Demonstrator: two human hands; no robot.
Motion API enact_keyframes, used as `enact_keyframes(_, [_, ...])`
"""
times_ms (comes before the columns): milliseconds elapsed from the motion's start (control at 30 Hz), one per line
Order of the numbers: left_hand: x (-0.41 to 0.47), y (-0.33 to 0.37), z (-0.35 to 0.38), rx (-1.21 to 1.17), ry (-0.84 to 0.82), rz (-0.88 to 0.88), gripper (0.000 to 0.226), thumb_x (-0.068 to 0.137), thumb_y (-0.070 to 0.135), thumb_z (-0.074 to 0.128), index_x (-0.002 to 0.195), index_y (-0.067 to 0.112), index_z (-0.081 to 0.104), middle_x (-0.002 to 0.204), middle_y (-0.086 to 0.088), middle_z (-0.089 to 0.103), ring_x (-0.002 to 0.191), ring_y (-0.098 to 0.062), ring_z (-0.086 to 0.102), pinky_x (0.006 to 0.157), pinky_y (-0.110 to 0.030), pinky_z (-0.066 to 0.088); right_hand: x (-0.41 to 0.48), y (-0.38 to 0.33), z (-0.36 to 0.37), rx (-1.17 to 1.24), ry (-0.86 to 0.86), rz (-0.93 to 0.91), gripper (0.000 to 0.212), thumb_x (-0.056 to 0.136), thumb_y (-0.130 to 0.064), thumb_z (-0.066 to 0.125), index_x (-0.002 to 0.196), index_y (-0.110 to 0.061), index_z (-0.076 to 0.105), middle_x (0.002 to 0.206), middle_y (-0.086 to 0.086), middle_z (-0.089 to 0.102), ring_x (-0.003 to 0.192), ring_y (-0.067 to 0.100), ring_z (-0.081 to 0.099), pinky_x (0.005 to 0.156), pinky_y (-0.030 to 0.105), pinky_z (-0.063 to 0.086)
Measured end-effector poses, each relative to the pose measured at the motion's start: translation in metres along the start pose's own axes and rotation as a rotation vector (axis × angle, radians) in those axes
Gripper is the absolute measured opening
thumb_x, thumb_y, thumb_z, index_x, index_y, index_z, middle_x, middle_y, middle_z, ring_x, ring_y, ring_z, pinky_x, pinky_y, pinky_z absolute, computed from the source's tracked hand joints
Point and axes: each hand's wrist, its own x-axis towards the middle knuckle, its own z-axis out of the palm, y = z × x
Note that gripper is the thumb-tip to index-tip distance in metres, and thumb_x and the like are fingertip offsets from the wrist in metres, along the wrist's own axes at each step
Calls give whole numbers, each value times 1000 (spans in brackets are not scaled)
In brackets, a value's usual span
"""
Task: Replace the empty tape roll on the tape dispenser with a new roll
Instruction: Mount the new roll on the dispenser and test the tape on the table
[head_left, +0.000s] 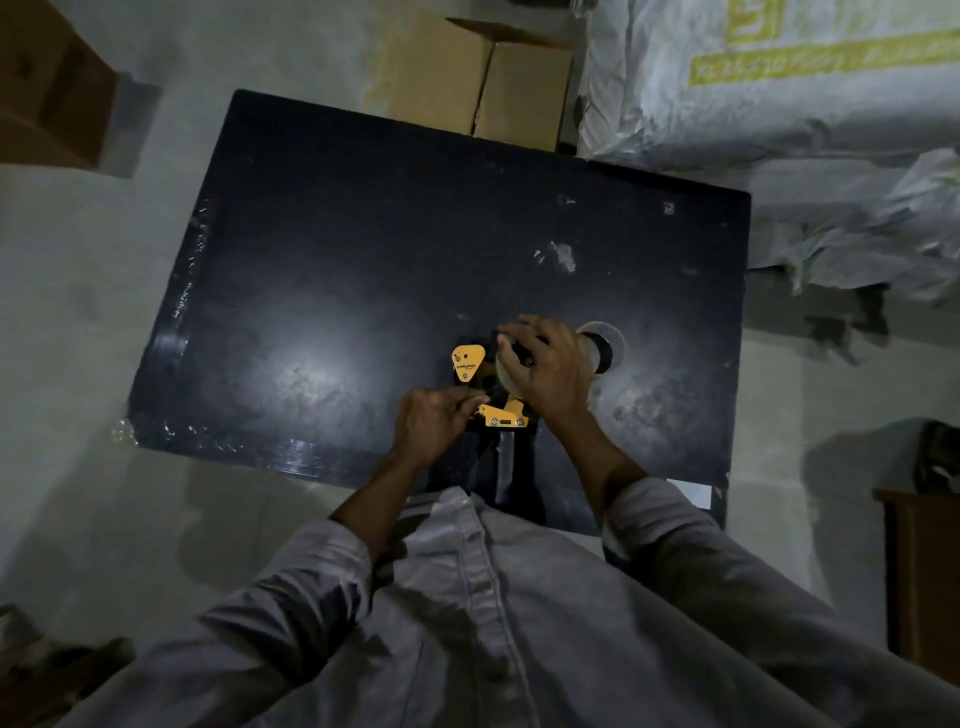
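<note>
Tape dispenser (488, 395) under both hands

Both forearms are extended forward from rolled grey sleeves over the near edge of the table (311, 218). The left hand (428, 423) is curled palm-down, its thumb and fingertips pinched together toward the right. The right hand (548, 371) is held farther from the near edge, palm-down, fingers bent and spread in a cupped grip. The two hands are kept close together, not touching.
</note>
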Motion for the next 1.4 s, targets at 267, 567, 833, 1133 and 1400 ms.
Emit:
enact_keyframes(267, [-4,-8,14,-16,50,18,24,106,46,72,113,32,90,86,3,87,56,-18,75,51,-35,59,5,3,6,-1,-22,7,26,109,-46,68,123,-31,84,117,-4,77,105,22,70,82,41,56])
enact_keyframes(567, [2,2,15,44,71,-16,15,102,37,83,110,27,92,76,0,84,52,-22,73,50,-32,58,13,3,6,-12,-14,27,28,110,-49,64,126,-35,82,110,-1,74,99,24,69,77,40,58])
enact_keyframes(833, [-10,-1,27,125,110,-7,21,108,44,75,113,30,89,69,-5,80,47,-27,68,47,-37,58,13,0,8,-33,-53,85,31,108,-54,61,126,-40,81,109,-3,74,97,25,74,77,38,61])
enact_keyframes(1133, [-16,0,37,94,133,-14,31,104,47,72,106,23,92,62,-8,77,42,-27,64,42,-34,53,-2,2,11,-26,-80,69,31,114,-42,60,136,-33,79,136,1,75,122,23,68,98,38,56])
enact_keyframes(1400, [-19,-7,39,21,94,74,22,98,43,78,105,27,93,65,-9,78,44,-25,69,42,-32,53,-11,19,18,36,-8,77,30,115,-41,59,136,-34,80,139,-1,75,124,22,71,101,38,56])
